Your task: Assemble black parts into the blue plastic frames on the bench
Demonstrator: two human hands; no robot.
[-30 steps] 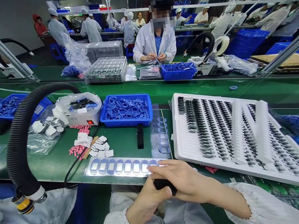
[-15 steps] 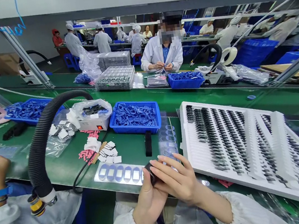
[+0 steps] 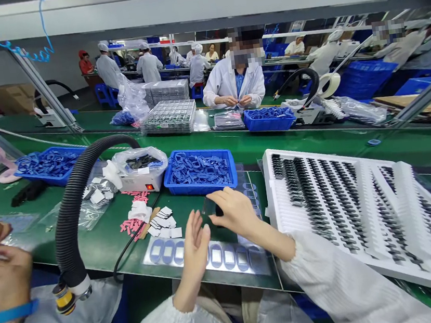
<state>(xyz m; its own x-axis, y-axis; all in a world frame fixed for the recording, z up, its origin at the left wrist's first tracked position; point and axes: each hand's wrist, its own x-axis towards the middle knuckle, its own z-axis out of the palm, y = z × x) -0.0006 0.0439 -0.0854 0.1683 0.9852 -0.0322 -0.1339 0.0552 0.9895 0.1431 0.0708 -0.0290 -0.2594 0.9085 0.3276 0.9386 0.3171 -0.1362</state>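
Our right hand [image 3: 232, 210] is curled, thumb opposite fingers, with a small clear piece [image 3: 206, 206] pinched between the tips. We seem to hold it by the edge so that most of its face is free of our fingers. Something dark shows in the curl of that hand; we cannot tell whether we grip it or it lies on the worktop [image 3: 103, 243] behind. The clear piece is above the worktop, short of the near edge of the blue tray [image 3: 187, 188].

Our left hand [image 3: 194, 245] is raised beside it, fingers loosely spread, with nothing visible in it. Under that hand a strip of ovals [image 3: 216, 255] runs along the worktop's near edge, presumably to be within easy reach of both hands. White cards [image 3: 162, 221] lie loose off its far left corner, with pink bits [image 3: 131, 226] heaped beyond.

To our right, a white tray [image 3: 282, 211] sits aslant, its near edge towards us; its ridges apparently hold the small black pieces [image 3: 317, 191] in rows. On our left, a black hose [image 3: 64, 227] arches over the near edge, perhaps parked clear of our hands.
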